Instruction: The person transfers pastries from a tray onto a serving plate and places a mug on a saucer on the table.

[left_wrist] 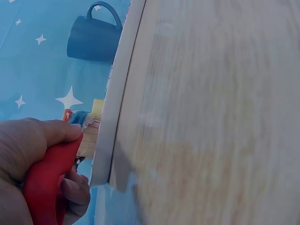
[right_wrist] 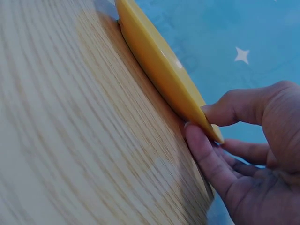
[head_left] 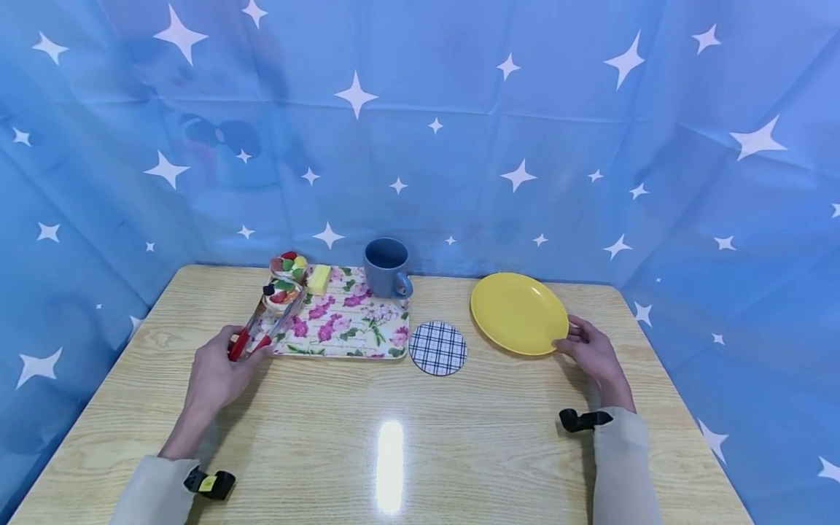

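My left hand grips red-handled tongs, whose metal arms reach over a floral tray. Between the arms sits a fruit-topped cream cupcake; whether they touch it I cannot tell. Behind it stands a second fruit-topped cupcake, beside a pale yellow block. On the right, my right hand pinches the rim of a yellow plate, thumb on top and fingers beneath. In the right wrist view the plate's near edge lies close to the tabletop.
A blue mug stands at the tray's back right corner, handle toward the right. Between tray and plate lies a round checked coaster. The wooden table backs onto a blue star-patterned curtain.
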`<state>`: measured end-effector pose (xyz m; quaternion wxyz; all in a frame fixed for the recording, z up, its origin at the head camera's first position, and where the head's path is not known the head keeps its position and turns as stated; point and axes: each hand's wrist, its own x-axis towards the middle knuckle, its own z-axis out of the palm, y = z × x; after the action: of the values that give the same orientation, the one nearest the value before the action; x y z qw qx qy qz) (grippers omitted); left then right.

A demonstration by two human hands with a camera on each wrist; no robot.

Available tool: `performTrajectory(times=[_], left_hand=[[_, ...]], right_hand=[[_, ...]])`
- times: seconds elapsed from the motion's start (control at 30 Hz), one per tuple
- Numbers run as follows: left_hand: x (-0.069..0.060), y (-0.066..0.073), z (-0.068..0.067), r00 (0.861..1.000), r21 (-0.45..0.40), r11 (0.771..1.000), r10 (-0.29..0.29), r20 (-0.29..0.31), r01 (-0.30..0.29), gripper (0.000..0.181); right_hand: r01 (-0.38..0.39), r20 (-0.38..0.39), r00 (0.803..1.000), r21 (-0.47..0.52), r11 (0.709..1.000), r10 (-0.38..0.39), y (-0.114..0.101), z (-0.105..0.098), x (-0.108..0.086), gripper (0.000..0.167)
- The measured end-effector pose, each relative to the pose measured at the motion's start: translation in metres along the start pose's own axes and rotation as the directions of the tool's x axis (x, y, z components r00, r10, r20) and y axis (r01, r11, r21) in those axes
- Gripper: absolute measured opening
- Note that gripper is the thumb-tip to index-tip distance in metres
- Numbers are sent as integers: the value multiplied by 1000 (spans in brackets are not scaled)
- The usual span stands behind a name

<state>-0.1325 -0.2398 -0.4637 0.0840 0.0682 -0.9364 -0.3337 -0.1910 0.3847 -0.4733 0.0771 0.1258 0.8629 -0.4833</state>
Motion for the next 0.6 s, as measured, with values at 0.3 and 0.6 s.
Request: performTrajectory(times=[0.3, 0.6], left_hand=[[-3, 6, -3, 1000, -6, 1000, -11, 3, 11, 68], [-7, 14, -5, 999, -29, 999, 35, -5, -35, 65]], right_hand=[[0, -8, 1000, -3, 1000, 0, 0, 1, 0, 84], [-3, -4, 1000, 1, 1000, 3, -2, 0, -1, 84]])
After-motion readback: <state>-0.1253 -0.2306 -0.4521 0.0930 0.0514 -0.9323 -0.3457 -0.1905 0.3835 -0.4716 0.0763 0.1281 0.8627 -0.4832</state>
